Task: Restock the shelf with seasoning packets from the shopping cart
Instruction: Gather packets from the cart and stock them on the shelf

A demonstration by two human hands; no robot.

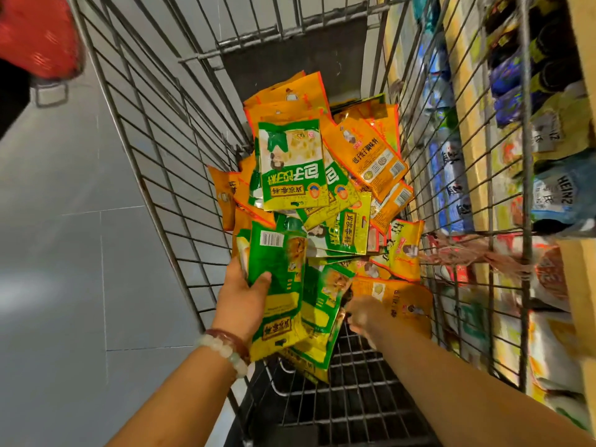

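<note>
Inside the wire cart [154,162], glossy flat green and orange packets [354,175] lie heaped. The left hand [240,298] grips a green packet stack [274,285]; the blurred right hand [362,312], beside it, pinches another green packet [325,301].

Wire cart walls [154,150] hem the packet heap [322,195] (open from above only).
</note>
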